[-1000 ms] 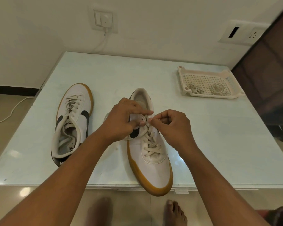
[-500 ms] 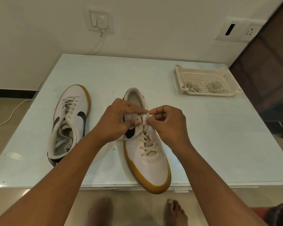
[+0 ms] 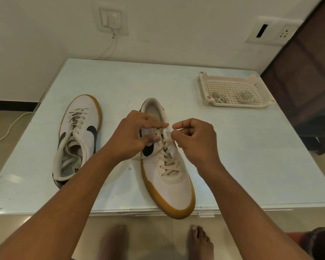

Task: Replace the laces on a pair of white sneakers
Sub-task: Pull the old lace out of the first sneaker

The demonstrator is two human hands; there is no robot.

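**Observation.** The sneaker in hand point(image 3: 169, 184) lies at the middle of the table's point(image 3: 251, 156) near edge, with its toe overhanging that edge. The left hand point(image 3: 131, 136) holds the upper at the top eyelets, thumb pressed on it and fingers curled over the collar. The right hand point(image 3: 195, 141), fingers curled, pinches the lace point(image 3: 168, 161) just beside the top eyelet.

**Change.** A second ago the two forefingers met over the eyelets. They now stand slightly apart, and the right hand has drawn off a little towards the right edge, with a short run of lace showing between the hands.

**Assessment.** The lace is being worked through the top eyelet. The rows below remain crossed, so this shoe is at an early or a final stage; I cannot tell which.

**Other items.** The second sneaker point(image 3: 83, 117) lies laced near the left edge. The tray point(image 3: 203, 87) at the far right corner holds coiled laces point(image 3: 244, 96); whether they are old or new cannot be told.
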